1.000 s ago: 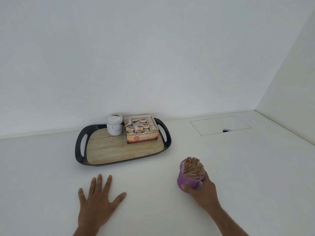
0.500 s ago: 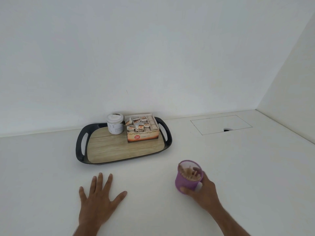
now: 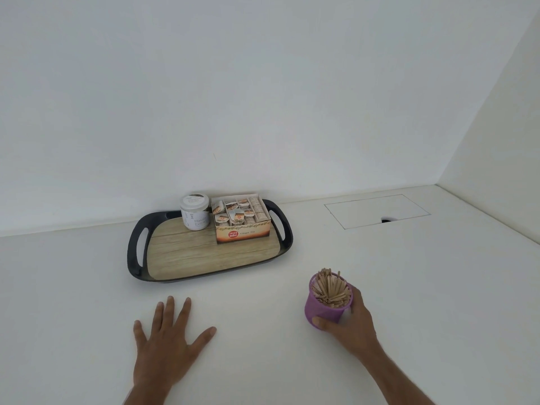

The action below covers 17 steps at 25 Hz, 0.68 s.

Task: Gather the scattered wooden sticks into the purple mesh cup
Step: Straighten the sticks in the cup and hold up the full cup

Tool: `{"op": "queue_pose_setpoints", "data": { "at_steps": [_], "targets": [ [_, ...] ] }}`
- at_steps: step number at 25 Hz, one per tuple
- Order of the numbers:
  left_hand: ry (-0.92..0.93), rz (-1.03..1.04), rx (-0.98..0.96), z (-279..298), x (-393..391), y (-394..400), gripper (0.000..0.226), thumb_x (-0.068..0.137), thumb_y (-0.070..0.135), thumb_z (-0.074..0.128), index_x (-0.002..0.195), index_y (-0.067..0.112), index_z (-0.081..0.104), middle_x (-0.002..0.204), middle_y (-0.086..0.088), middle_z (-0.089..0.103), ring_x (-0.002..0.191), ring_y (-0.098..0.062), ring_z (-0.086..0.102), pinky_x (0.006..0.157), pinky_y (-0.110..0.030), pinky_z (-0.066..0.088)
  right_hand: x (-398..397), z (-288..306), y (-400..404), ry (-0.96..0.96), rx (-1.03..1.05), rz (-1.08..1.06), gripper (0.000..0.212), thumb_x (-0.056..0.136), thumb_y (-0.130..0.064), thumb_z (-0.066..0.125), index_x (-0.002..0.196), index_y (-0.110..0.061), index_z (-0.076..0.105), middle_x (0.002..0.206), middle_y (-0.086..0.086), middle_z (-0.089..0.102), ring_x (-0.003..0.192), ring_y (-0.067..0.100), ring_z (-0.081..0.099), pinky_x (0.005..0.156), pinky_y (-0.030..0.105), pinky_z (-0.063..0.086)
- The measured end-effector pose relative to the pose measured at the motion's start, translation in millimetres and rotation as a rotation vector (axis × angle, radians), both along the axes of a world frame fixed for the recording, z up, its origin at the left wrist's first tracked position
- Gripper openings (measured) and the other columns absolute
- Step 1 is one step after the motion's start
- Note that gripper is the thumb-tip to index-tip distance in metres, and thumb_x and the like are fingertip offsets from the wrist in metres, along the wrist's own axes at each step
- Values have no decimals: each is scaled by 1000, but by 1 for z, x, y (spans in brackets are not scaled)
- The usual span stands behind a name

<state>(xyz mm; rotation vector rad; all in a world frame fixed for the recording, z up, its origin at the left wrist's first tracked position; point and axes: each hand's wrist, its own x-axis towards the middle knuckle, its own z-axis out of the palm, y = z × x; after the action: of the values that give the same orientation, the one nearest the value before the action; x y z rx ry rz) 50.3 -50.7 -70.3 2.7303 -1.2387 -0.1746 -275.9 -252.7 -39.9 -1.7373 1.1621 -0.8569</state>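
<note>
The purple mesh cup (image 3: 324, 308) stands on the white counter at the lower right, filled with a bundle of wooden sticks (image 3: 331, 289) whose tips rise above its rim. My right hand (image 3: 349, 324) wraps around the cup from the near right side, thumb against its lower front. My left hand (image 3: 166, 339) lies flat on the counter at the lower left, palm down, fingers spread, holding nothing. No loose sticks show on the counter.
A black-rimmed tray (image 3: 136, 252) with a wood-look base sits behind the hands, carrying a white jar (image 3: 194, 211) and an open box of tea bags (image 3: 241, 222). A rectangular hatch (image 3: 377, 210) lies in the counter at the back right. Walls close the back and right.
The cup has shifted a little in my right hand, and the sticks stand higher than half a second ago. My left hand has stayed flat in place.
</note>
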Motion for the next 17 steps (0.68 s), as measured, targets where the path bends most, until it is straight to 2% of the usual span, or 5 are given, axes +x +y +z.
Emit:
{"op": "queue_pose_setpoints", "data": {
  "at_steps": [3, 8, 11, 14, 17],
  "targets": [
    [-2, -3, -2, 0, -1, 1, 104, 66, 95, -2, 155, 40, 1, 166, 3, -2, 153, -16, -7, 118, -58, -4, -4, -5, -4, -38, 2, 90, 97, 48, -24, 92, 132, -37, 45, 123, -26, 62, 115, -2, 59, 87, 10, 48],
    [-2, -4, -2, 1, -1, 1, 104, 66, 95, -3, 154, 41, 0, 166, 3, -3, 153, -16, -8, 118, -57, -3, 2, -6, -2, -74, 12, 41, 102, 36, -35, 97, 128, -32, 54, 119, -13, 69, 109, 9, 65, 88, 30, 56],
    [-10, -2, 1, 0, 0, 1, 103, 66, 94, -3, 154, 41, 1, 166, 3, -2, 153, -16, -7, 118, -58, -3, 7, -5, -1, -60, -7, 0, 86, 34, -42, 98, 112, -47, 61, 109, -24, 70, 98, 0, 67, 76, 17, 55],
    [-7, 0, -15, -2, 1, 0, 103, 67, 95, -2, 154, 41, 2, 166, 4, -1, 153, -15, -6, 118, -58, -3, 9, -3, 0, -86, -35, -59, 83, 34, -47, 98, 110, -43, 63, 107, -27, 70, 95, -4, 66, 72, 8, 52],
    [-14, 2, -10, -4, 1, 0, 104, 66, 95, -3, 154, 41, 3, 166, 4, 0, 153, -15, -5, 117, -58, -2, 11, -2, 3, -57, -22, -37, 77, 35, -43, 98, 104, -50, 64, 103, -28, 71, 93, -5, 67, 71, 6, 50]
  ]
}}
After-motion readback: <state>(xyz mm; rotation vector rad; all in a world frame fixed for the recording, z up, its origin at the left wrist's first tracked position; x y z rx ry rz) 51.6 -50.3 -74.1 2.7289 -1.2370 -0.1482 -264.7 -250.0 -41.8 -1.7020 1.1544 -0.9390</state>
